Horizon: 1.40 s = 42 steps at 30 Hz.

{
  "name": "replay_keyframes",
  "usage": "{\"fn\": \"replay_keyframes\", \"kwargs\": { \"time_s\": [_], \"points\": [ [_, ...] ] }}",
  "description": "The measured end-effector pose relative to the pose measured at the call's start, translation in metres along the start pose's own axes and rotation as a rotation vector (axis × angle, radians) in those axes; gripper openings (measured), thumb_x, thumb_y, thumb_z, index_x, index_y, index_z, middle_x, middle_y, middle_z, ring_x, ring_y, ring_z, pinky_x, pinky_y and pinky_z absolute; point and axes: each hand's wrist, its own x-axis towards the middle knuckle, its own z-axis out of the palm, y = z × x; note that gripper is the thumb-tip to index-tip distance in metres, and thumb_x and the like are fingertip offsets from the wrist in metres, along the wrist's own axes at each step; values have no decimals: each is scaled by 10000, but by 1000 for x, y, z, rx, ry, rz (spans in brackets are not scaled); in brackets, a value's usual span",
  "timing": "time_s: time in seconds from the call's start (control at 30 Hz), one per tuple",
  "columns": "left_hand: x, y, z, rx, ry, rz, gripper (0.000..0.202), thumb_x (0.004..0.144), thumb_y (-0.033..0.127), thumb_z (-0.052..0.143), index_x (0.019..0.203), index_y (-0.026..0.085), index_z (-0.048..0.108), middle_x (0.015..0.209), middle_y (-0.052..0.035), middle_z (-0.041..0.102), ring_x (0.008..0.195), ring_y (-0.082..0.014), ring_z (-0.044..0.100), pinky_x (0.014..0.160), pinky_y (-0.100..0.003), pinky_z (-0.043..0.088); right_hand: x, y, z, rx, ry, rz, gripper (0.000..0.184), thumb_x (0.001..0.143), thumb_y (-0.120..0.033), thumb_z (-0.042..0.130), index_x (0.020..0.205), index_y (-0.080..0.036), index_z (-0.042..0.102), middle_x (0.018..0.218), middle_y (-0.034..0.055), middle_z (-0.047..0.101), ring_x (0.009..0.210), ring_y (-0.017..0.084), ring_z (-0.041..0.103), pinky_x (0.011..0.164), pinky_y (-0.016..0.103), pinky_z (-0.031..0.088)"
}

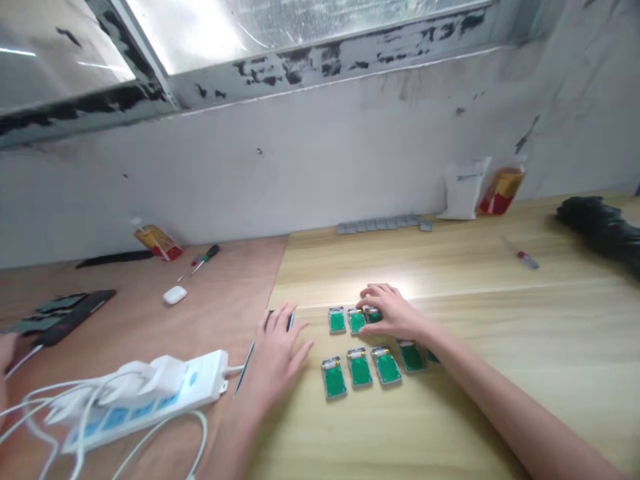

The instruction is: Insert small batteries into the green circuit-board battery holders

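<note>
My right hand (393, 313) curves over a small green circuit board (373, 315), thumb at its near edge and fingers at its far edge, covering part of it. Beside it in the back row lie a second green board (357, 321) and a third green board (337, 321). Nearer to me runs a front row of several like boards (360, 368), partly hidden at the right by my forearm. My left hand (280, 350) is spread, fingers apart, over a dark flat object with a bluish edge (244, 371), mostly covered, whose kind I cannot make out.
A white power strip (205, 380) with plugs and cables lies at left. Beyond it are a white case (175, 295) and a screwdriver (206, 259). Grey pieces (383, 224) line the wall. At right lie a small knife-like tool (527, 260) and a black bag (600, 223). Another person's hand (6, 352) shows far left.
</note>
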Motion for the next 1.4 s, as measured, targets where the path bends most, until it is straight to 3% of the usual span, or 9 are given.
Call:
{"fn": "replay_keyframes", "kwargs": {
  "time_s": [0.07, 0.17, 0.37, 0.53, 0.63, 0.8, 1.0, 1.17, 1.4],
  "points": [
    [-18, -17, -8, 47, -22, 5, 188, 834, 328, 645, 991, 227, 669, 1369, -125, 519, 1362, -350, 364, 1104, -638, 254, 1, 1, 2, 1, -6, 13, 490, 726, -603, 714, 1100, -287, 678, 1195, 79, 584, 1156, 297, 474, 1008, 476, 336],
    [-33, -23, -10, 72, -44, 31, 95, 830, 267, 643, 914, 238, 674, 1339, -104, 549, 1349, -329, 386, 1105, -635, 260, 1, 3, 4, -5, -7, 38, 518, 727, -622, 702, 1119, -284, 673, 1214, 88, 575, 1152, 308, 468, 997, 487, 341],
    [-34, -16, -5, 133, -10, 31, 163, 851, 282, 611, 999, 243, 666, 1335, -125, 546, 1343, -325, 394, 1087, -628, 292, 0, -2, 3, -35, -26, -9, 510, 749, -617, 681, 1136, -284, 657, 1228, 93, 571, 1185, 304, 461, 1029, 501, 312],
    [-37, -23, -1, 128, 7, 27, 89, 848, 287, 620, 903, 232, 665, 1308, -115, 568, 1328, -327, 410, 1087, -622, 291, 10, -20, 9, -76, 1, -18, 638, 765, -609, 666, 1258, -215, 574, 1242, 137, 565, 1216, 306, 449, 1060, 505, 281],
    [-36, -19, 3, 103, -3, 35, 90, 877, 229, 577, 886, 226, 667, 1277, -106, 586, 1307, -315, 427, 1060, -598, 330, 21, -31, 16, -97, -3, -16, 541, 774, -563, 678, 1188, -221, 611, 1197, 129, 584, 1207, 311, 454, 1071, 531, 245],
    [-23, 2, 5, 11, -8, 40, 127, 909, 175, 534, 890, 219, 652, 1087, -51, 653, 1194, -257, 505, 1096, -564, 279, 26, -37, 20, -82, -13, -31, 506, 711, -596, 722, 1059, -234, 657, 1139, 100, 596, 1189, 305, 461, 1072, 536, 227],
    [20, 19, 9, -122, 8, 111, 163, 954, 202, 489, 996, 230, 644, 943, -14, 643, 992, -192, 551, 1104, -489, 275, 19, -39, 18, -44, -7, -34, 503, 696, -587, 744, 1053, -244, 659, 1113, 83, 601, 1168, 291, 468, 1050, 506, 268],
    [48, 16, 28, -181, -29, 153, 186, 946, 207, 500, 984, 219, 682, 936, -57, 632, 968, -219, 539, 927, -410, 422, 20, -36, 20, -55, 7, -48, 530, 678, -582, 763, 1061, -232, 655, 1126, 85, 595, 1154, 289, 478, 1052, 495, 271],
    [47, 7, 42, -346, 5, 113, 89, 900, 217, 602, 875, 200, 686, 926, -45, 638, 981, -215, 524, 895, -359, 431, 20, -32, 21, -39, 5, -61, 522, 677, -583, 768, 1068, -256, 660, 1141, 82, 584, 1168, 286, 474, 1064, 503, 249]
  ]
}}
